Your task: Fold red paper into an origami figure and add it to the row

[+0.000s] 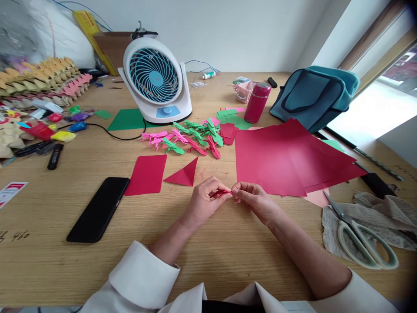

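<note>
A small folded piece of red paper (222, 193) is pinched between my two hands, mostly covered by the fingers. My left hand (208, 198) grips its left part with thumb and fingertips. At its right end, the fingertips of my right hand (252, 195) close on it. Just beyond my left hand lies a red paper triangle (184, 174), and left of that a stack of red rectangles (146, 174). Past the hands sits a pile of folded pink, green and red paper figures (195, 137). Large red sheets (267, 161) spread to the right.
A black phone (98, 209) lies at left, scissors (353, 232) on a crumpled cloth (339, 234) at right. Behind stand a white fan (154, 80), a red flask (257, 103) and a blue bag (309, 98). Clay packets and folded paper strips crowd the far left.
</note>
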{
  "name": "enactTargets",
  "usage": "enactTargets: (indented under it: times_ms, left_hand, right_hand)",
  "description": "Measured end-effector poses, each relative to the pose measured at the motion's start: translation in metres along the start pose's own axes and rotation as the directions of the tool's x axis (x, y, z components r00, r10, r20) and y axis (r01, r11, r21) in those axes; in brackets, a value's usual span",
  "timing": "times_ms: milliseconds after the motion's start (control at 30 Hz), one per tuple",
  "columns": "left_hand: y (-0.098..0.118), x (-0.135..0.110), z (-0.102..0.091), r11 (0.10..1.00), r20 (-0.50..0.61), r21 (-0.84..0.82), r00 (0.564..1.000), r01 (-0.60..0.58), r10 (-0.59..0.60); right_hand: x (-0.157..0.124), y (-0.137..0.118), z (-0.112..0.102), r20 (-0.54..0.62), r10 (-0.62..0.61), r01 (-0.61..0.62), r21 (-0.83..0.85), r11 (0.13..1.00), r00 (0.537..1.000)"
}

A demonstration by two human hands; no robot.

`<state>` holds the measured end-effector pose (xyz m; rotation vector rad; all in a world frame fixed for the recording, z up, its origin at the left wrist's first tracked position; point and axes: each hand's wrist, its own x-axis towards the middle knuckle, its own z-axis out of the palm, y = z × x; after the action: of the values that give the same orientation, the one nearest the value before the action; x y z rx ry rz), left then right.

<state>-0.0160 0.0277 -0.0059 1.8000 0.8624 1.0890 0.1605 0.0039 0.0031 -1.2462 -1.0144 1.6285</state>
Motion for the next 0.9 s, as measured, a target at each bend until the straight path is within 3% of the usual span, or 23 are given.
enactTargets:
  times_ms: [900]
  left_hand:
    - [-0.001,0.001,-0.006,0.982,0.072,0.094,0.985,-0.166,0.159]
  right_hand:
    - [-0.002,-0.009,-0.004,0.115,0.036,-0.035,-0.011,0.999,0.993]
